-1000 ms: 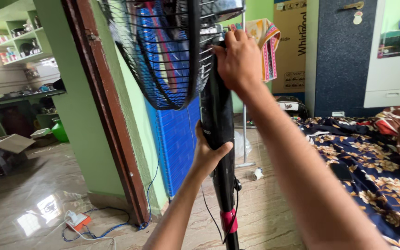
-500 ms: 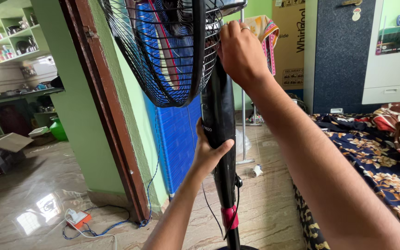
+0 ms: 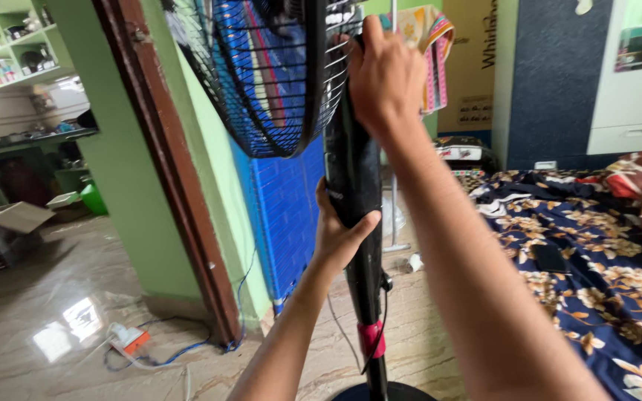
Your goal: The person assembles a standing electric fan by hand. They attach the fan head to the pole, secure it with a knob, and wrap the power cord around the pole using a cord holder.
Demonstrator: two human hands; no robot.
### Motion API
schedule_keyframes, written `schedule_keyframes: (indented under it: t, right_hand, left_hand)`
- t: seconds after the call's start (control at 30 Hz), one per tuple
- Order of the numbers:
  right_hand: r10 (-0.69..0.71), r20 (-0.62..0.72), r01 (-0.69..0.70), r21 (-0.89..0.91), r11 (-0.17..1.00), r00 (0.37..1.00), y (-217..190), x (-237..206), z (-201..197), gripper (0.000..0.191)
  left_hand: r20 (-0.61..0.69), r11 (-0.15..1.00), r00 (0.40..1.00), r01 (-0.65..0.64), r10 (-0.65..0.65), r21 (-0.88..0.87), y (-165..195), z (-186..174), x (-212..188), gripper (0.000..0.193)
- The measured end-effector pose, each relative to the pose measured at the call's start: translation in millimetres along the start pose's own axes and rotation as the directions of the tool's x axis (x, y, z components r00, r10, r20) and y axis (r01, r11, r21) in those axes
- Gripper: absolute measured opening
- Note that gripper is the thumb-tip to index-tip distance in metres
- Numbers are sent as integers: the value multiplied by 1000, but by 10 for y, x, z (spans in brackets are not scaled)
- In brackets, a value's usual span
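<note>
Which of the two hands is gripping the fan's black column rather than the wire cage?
The left hand, wrapped around the black column lower down; the right hand rests higher, at the wire cage.

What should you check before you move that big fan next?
1. Left hand wrapped around the fan's black column: ok.
2. Right hand on the back of the grille: ok, it is touching; how firmly, cannot tell.
3. Fan blades still, not spinning: cannot tell.
4. Base flat on the floor: cannot tell, only its edge shows.
5. Thin cord hanging by the pole, clear of the base: cannot tell, its lower end is out of view.
6. Space to the left: not ok, the grille sits close to the brown door frame.
</note>
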State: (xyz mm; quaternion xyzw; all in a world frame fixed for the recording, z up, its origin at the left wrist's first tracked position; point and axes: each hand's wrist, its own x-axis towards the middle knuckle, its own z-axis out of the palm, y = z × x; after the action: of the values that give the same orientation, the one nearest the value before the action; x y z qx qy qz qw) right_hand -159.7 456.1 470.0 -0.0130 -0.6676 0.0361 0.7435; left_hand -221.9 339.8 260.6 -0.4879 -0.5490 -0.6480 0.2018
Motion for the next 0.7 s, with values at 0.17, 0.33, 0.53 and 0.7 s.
schedule_keyframes:
  t: [0.17,0.33,0.53,0.7]
  right_hand:
    - [13,-41,-10,81,997,999,-84,15,-89,34]
    - [-94,-102,119,284,951,990,-3,-447,-286,70]
    - [336,259,-423,500,755,906,109,-1908,-555,35]
    - [551,385,-672,387,632,740,-232,-3277,-755,32]
  left_hand:
    - [44,999,998,37,-36,-14,-24,-45,49,120]
    - [12,986,998,57,-60,157,8,-97,45,119]
    - [-92,940,985,165,-144,297,-18,-32,40,126]
    - [-28,999,998,51,-50,18,-134,-57,-11,120]
